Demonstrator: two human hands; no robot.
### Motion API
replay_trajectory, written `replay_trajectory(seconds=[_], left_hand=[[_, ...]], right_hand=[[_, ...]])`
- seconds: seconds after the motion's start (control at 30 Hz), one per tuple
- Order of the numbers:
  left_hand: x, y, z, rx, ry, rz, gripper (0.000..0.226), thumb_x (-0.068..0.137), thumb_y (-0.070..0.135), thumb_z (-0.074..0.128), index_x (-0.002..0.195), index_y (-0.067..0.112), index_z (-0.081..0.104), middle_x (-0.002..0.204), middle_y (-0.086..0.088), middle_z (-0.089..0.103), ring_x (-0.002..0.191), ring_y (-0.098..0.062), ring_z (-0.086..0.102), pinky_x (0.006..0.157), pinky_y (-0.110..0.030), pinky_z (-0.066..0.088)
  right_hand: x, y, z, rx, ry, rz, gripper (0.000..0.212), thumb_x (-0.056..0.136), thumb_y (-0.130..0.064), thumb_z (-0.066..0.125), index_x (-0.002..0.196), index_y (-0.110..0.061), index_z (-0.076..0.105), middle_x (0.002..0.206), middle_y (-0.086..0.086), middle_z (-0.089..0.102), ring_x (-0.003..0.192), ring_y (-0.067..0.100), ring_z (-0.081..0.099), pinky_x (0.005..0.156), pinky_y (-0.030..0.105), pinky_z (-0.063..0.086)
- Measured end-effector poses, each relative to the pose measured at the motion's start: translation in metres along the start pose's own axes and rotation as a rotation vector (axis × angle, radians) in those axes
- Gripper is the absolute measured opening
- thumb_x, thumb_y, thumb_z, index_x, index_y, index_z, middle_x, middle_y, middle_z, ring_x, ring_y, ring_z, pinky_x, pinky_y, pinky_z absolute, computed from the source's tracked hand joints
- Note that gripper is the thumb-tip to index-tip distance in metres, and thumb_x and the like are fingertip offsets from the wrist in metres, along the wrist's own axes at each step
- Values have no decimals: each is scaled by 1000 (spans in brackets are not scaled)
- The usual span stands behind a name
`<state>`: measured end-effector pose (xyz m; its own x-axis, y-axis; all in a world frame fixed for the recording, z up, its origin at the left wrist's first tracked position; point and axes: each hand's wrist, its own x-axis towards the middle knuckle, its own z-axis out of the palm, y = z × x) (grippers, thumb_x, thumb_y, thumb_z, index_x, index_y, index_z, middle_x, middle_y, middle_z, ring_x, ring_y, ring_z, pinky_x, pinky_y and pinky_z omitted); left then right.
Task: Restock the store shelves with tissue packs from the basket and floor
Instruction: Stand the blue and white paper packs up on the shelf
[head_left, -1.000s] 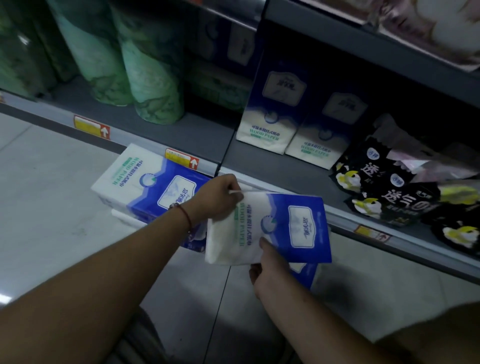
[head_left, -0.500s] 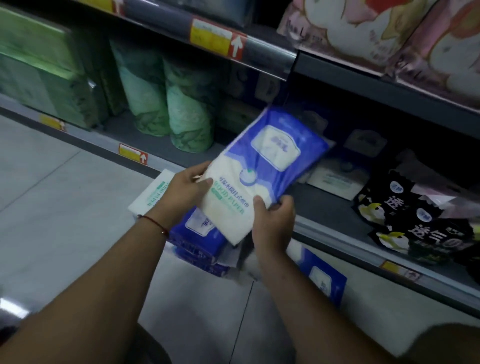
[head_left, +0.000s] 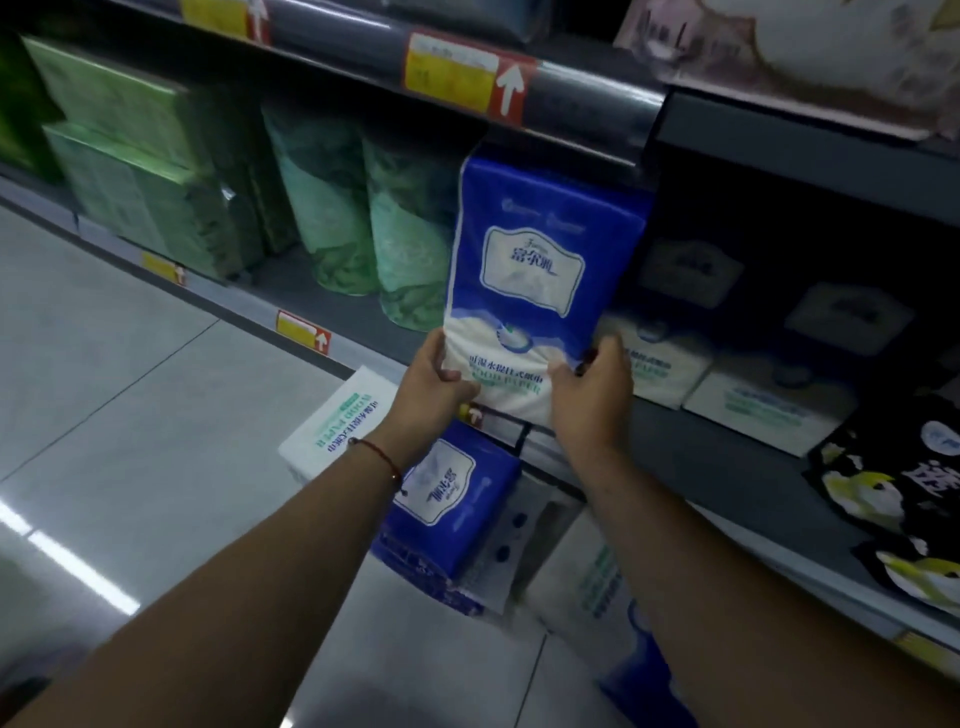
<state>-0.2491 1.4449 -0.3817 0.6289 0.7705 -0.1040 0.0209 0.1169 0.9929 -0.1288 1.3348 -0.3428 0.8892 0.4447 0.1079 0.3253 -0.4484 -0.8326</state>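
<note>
The left hand (head_left: 434, 384) and right hand (head_left: 589, 395) are gripping an upright blue tissue pack (head_left: 524, 270) by its bottom corners. More packs, seemingly the same kind, are lying on the floor (head_left: 130, 389) at 6 o'clock.

The lower shelf (head_left: 332, 306) carries green rolls (head_left: 363, 228) at eleven o'clock and boxed tissue packs (head_left: 763, 410) at three. More packs (head_left: 441, 493) lie on the floor (head_left: 130, 415) at six.

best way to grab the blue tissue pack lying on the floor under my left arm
Grip the blue pack across its two long side edges, coming down from above. It lies flat, label up, on other packs beside the white pack, so its broad face is open, and the soft wrap should pinch easily. Both hands are busy now.
</note>
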Motion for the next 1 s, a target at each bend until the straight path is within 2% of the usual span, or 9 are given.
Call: replay_trajectory(seconds=[0.13,0.27,0.37,0.47,0.63,0.73,0.83,0.9,1.0], left_hand=[[20,-8,7,9,39,-6,62,80,-19,55,131,16,51,119,-4,69,106,-29,66,89,-42,57],[32,-8,12,-41,41,-19,58,84,-21,50,125,20,51,112,8,68,99,-19,66,83,-29,56],[40,-12,13,2,12,-38,65,85,-20,47,135,22,46,112,12,67,104,-16,65,78,-24,56],[45,-16,6,93,-9,-40,77,87,-16,44,148,30,35,124,15,64,116,-12,61,89,-27,55],[40,-26,8,188,-54,15,82,97,-7,43,156,35,4,123,34,51,102,23,55,94,-16,49],[28,-32,2,353,-99,107,84,94,2,46,155,41,2,162,5,25,144,-1,26,118,-37,32],[16,-31,-5,728,-69,138,78,96,6,47,158,35,8,166,-3,1,148,-16,23,110,-31,36],[8,-29,-9,960,-102,245,79,94,8,50,158,31,10,166,-7,2,147,-28,27,108,-35,37],[6,-34,-14,1270,-166,321,72,97,20,50,158,22,12,165,-13,2,150,-38,13,120,-47,20]], right_hand=[[7,11,16,45,27,-1,26,90,-5,63,115,-4,55,123,15,59,104,26,61,63,7,36],[24,19,26,92,-15,4,33,87,-5,66,117,-6,55,119,14,63,101,28,64,72,22,41],[24,23,29,115,-107,30,44,84,-4,66,124,-10,51,121,12,64,103,28,64,77,27,46],[21,19,33,166,-181,63,65,83,-2,63,142,-16,42,130,8,62,110,26,63,80,25,47],[18,25,30,109,-279,94,86,87,-9,60,157,-32,16,140,1,56,116,23,60,85,24,45],[15,28,30,82,-309,70,90,86,-10,61,158,-34,11,141,0,55,118,24,59,89,27,46],[17,27,28,77,-334,84,91,86,-14,63,157,-36,10,142,-3,54,118,22,58,93,29,46],[21,24,24,69,-353,80,89,85,-16,65,156,-38,15,139,-6,57,117,20,59,94,30,46],[19,22,17,53,-357,80,85,86,-16,64,156,-36,19,134,-6,61,113,17,61,89,26,45]])
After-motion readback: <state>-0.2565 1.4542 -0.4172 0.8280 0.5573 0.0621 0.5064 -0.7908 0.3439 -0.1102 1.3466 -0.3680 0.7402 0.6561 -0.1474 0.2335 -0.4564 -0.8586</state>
